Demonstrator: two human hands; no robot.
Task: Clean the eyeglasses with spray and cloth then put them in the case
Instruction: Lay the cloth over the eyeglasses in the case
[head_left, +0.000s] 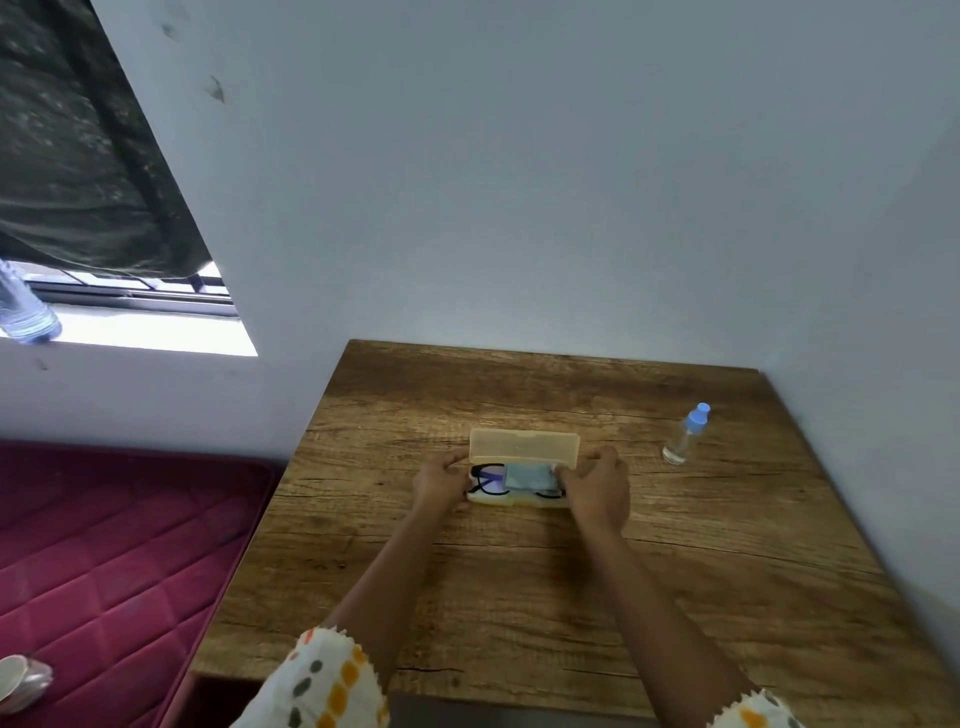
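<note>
A pale yellow case (523, 448) stands open in the middle of the wooden table (519, 597), lid raised toward the wall. Black-framed eyeglasses (488, 479) lie folded inside its base, and a grey-blue cloth (529, 477) covers their right half. My left hand (441, 483) grips the case's left end, fingers touching the lid's corner. My right hand (597, 486) holds the right end, fingertips on the lid and the cloth's edge. The small clear spray bottle (685, 435) with a blue cap stands apart at the right, near the wall.
The table sits in a corner between two pale walls. A red quilted mattress (114, 561) lies left of the table. A window with a dark curtain (78, 156) is at upper left, with a plastic bottle (23, 306) on its sill.
</note>
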